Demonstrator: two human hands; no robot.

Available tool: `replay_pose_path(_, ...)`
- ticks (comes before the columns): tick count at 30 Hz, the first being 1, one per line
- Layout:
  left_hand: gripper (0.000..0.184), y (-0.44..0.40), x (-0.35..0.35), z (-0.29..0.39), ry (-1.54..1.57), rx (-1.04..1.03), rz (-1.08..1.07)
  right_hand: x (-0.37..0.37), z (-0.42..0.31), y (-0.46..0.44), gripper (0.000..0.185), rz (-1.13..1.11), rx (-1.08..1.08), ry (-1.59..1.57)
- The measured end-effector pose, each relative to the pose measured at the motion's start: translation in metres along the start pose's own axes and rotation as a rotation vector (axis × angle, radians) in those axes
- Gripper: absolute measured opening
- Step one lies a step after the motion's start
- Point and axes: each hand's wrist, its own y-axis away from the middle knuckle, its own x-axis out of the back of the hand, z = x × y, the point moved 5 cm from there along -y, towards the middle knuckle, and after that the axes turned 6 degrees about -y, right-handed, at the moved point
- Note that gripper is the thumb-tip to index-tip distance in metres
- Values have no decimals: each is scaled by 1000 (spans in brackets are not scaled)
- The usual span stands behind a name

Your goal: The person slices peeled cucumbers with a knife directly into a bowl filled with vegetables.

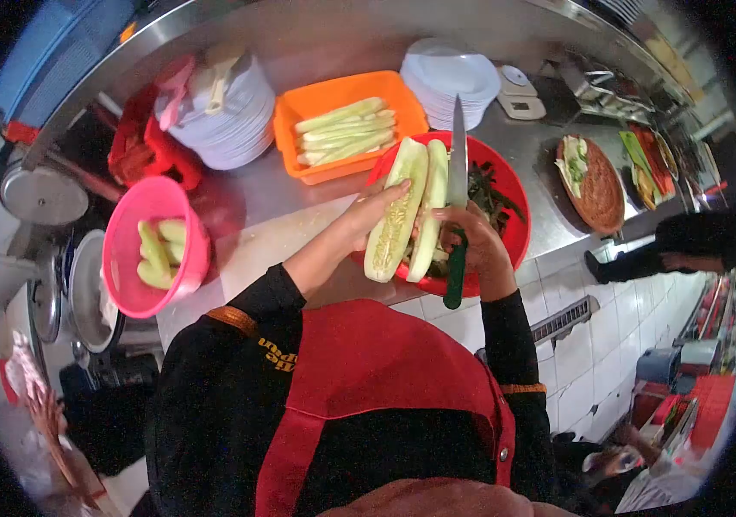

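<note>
My left hand (pixel 368 211) is closed on a peeled cucumber half (pixel 396 228), its seeded cut face turned up. A second pale cucumber piece (pixel 428 224) stands close beside it, between my two hands; which fingers support it is partly hidden. In my right hand (pixel 482 241) is a kitchen knife (pixel 458 159) with a green handle, its blade pointing away from me. Below both hands sits a red bowl (pixel 519 224) with dark green peelings (pixel 493 198) in it. Behind it, an orange tub (pixel 299 159) holds several peeled cucumber lengths (pixel 346 129).
On the left, a pink bowl (pixel 118 250) contains peeled cucumbers (pixel 161 250). Stacked plates (pixel 230 129) and more plates (pixel 450 73) stand along the back, near a small scale (pixel 519 95). A pale cutting board (pixel 277 250) lies before me. Other people are at both sides.
</note>
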Motion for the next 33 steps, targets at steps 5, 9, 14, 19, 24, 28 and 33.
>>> replay_pose_path(5, 44, 39, 20, 13, 17, -104, 108, -23, 21, -14, 17, -191, -35, -216)
replay_pose_path(9, 44, 69, 49, 14, -39, -257, 189, -81, 20, -21, 20, -332, -34, -168)
replay_pose_path(14, 45, 114, 85, 5, -70, -384, 509, -128, 66, -48, 32, -327, -251, 383)
replay_pose_path(19, 45, 142, 131, -28, -24, -455, 718, -138, 126, -79, 34, -269, -171, 811)
replay_pose_path(24, 41, 149, 162, -59, 94, -283, 844, -136, 162, -89, 35, -281, -104, 1052)
replay_pose_path(28, 36, 149, 164, -64, 81, -268, 895, -135, 161, -84, 32, -321, -109, 1068)
replay_pose_path(33, 34, 153, 170, -40, -181, -326, 1028, -128, 137, -73, 26, -375, -105, 973)
